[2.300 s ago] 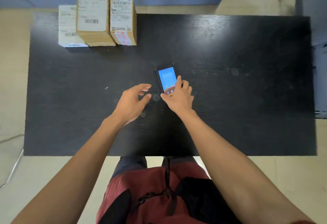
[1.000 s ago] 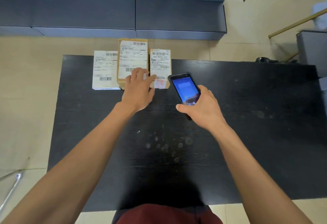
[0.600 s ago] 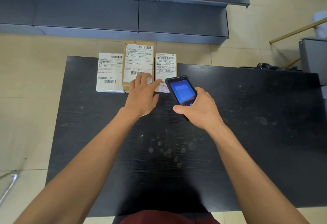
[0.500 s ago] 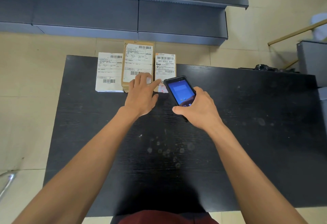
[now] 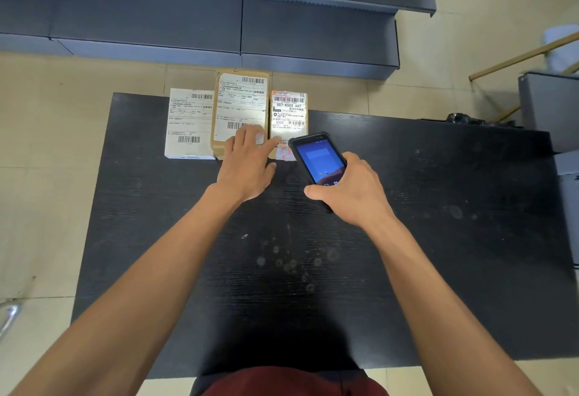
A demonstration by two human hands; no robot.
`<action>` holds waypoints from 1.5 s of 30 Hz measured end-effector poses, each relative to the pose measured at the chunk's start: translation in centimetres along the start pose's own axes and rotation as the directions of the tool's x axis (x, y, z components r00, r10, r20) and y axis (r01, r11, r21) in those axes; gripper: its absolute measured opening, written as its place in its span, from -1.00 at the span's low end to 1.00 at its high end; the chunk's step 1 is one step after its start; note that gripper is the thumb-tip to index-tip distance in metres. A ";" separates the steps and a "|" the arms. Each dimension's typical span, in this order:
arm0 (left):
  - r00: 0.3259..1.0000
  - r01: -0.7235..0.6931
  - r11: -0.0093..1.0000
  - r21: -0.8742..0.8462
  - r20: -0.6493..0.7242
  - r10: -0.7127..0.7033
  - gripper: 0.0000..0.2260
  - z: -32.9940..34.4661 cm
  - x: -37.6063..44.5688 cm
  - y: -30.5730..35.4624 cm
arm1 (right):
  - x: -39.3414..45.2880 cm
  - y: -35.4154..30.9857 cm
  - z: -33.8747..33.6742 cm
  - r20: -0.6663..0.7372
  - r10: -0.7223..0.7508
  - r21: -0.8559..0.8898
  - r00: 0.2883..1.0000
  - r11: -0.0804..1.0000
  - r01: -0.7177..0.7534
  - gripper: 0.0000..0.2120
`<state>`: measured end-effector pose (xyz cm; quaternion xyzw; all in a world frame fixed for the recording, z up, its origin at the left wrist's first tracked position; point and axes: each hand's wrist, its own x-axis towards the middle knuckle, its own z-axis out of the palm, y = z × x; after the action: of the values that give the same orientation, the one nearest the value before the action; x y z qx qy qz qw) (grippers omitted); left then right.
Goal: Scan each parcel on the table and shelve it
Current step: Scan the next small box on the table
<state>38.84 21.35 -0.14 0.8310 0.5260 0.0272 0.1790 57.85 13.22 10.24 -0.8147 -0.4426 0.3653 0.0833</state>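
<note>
Right now my left hand (image 5: 247, 164) lies flat with fingers spread on the near end of the tall brown parcel (image 5: 240, 107), middle of three at the table's (image 5: 438, 239) far edge, while my right hand (image 5: 352, 190) grips the scanner (image 5: 319, 157) over the small brown parcel (image 5: 289, 120). I reckon the scanner could read the wrong label, the barcodes sitting so close together. The grey shelves (image 5: 313, 29) beyond hold no parcels that I can see.
</note>
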 end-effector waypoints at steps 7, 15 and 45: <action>1.000 -0.007 1.000 0.000 -0.002 0.007 -0.52 -0.2 -0.1 0.1 | -0.5 0.2 -0.4 0.007 0.022 0.018 1.000 1.000 -0.022 -0.55; 1.000 -0.014 1.000 0.014 0.017 0.014 -0.53 -0.6 -0.1 0.1 | -0.4 2.1 0.8 -0.018 0.016 0.029 1.000 0.999 -0.016 -0.23; 0.997 -0.082 0.996 0.036 0.012 0.082 -0.52 -0.4 -1.6 1.0 | -0.7 12.6 14.2 -0.134 0.037 -0.284 0.990 0.956 -0.075 -0.04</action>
<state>38.92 19.66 0.79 0.8550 0.4911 0.0207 0.1653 56.44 2.52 -5.36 -0.8520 -0.4616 0.2463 -0.0187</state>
